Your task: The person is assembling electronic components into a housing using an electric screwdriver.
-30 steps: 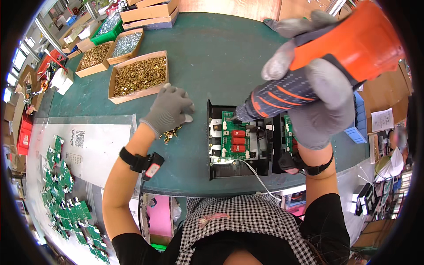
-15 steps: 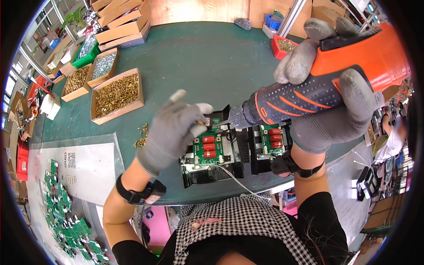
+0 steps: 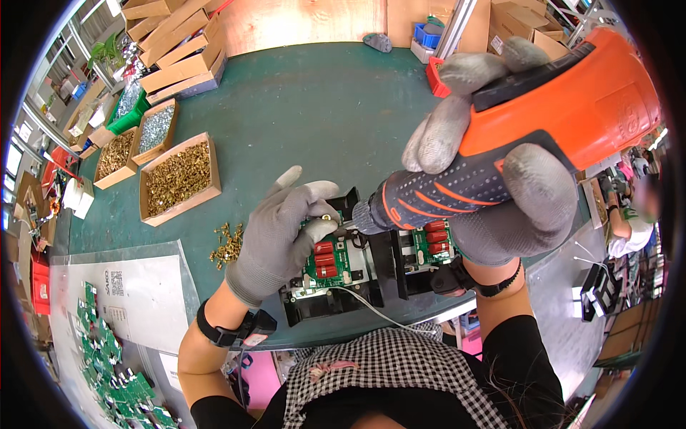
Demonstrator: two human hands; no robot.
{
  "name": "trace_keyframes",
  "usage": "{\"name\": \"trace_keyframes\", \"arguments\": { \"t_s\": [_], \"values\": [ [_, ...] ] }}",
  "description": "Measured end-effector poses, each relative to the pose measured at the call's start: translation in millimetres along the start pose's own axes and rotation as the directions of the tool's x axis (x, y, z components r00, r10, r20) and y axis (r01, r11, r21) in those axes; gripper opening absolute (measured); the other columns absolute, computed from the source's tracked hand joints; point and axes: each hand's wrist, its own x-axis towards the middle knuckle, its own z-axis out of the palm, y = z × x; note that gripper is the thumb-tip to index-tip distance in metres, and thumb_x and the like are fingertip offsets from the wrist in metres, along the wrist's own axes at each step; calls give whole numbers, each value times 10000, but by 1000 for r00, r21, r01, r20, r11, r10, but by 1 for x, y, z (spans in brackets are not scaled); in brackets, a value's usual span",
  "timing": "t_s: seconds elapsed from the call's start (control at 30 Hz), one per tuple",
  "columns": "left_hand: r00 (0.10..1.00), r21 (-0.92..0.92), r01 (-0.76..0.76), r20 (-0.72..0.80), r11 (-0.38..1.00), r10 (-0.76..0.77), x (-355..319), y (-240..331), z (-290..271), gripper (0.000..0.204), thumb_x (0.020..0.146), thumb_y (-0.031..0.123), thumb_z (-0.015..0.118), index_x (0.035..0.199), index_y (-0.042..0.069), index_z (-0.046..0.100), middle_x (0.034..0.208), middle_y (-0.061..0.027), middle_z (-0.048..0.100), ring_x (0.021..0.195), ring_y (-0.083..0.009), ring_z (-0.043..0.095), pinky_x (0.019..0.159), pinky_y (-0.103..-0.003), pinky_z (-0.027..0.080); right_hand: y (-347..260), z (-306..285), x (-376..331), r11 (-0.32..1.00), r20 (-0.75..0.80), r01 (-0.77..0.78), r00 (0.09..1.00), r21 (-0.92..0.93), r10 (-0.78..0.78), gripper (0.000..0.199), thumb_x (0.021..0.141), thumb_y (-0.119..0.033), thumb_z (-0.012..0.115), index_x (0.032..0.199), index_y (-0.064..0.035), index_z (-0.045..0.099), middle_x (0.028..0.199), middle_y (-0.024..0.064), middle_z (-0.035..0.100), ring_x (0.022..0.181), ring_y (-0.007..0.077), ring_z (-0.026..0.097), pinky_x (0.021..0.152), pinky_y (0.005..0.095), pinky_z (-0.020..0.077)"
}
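Note:
My right hand (image 3: 539, 189), in a grey glove, is wrapped round an orange and black electric screwdriver (image 3: 572, 107) whose nose slants down to the left. My left hand (image 3: 275, 243), gloved too, pinches a small brass screw (image 3: 326, 218) between thumb and finger, close to the screwdriver's bit. Both are over the far part of a green circuit board (image 3: 334, 277) with red components, which sits in a black housing (image 3: 304, 307). Whether bit and screw touch, I cannot tell. A second, similar board (image 3: 421, 252) lies just to the right, partly behind the right hand.
Loose brass screws (image 3: 227, 243) lie left of my left hand. Beyond them stand cardboard trays of brass screws (image 3: 179, 179) and silver parts (image 3: 157, 129). Bare green boards (image 3: 118, 372) lie at the lower left. A white cable (image 3: 371, 304) runs off the near edge. A red bin (image 3: 437, 79) stands at the back right.
The whole view has shifted slightly. The screwdriver and my right hand have moved left and down, its tip nearer my left fingers. The brass screw in the left hand now shows more plainly.

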Motion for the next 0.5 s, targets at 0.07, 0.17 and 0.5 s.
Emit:
{"name": "trace_keyframes", "arguments": {
  "t_s": [0.07, 0.17, 0.5],
  "values": [
    [999, 61, -48, 11, 997, 47, 1, -4, 2, 394, 726, 67, 704, 1090, 72, 551, 797, -32, 670, 768, -236, 629, 1059, -475, 348, 7, 3, 0, 999, 2, -16, 1000, -34, 17, 584, 784, -199, 533, 1309, 13, 391, 1143, 215, 552, 701, 221, 594, 612, 374, 481],
    [996, 148, -91, 31, 985, 87, 1, -7, 4, 395, 724, 60, 704, 1088, 74, 550, 791, -30, 667, 765, -233, 628, 1059, -476, 349, 14, 3, 4, 995, 4, -35, 999, -89, 36, 577, 778, -182, 537, 1300, 17, 393, 1130, 213, 558, 700, 220, 597, 615, 368, 484],
    [998, 104, -54, 36, 993, 50, -2, -2, 2, 341, 742, 104, 697, 1047, 80, 547, 798, -32, 673, 778, -230, 635, 1051, -470, 361, 21, 4, -2, 961, 11, -89, 995, -261, 95, 556, 759, -124, 553, 1270, 30, 399, 1087, 208, 580, 697, 216, 605, 627, 350, 493]
  ]
}}
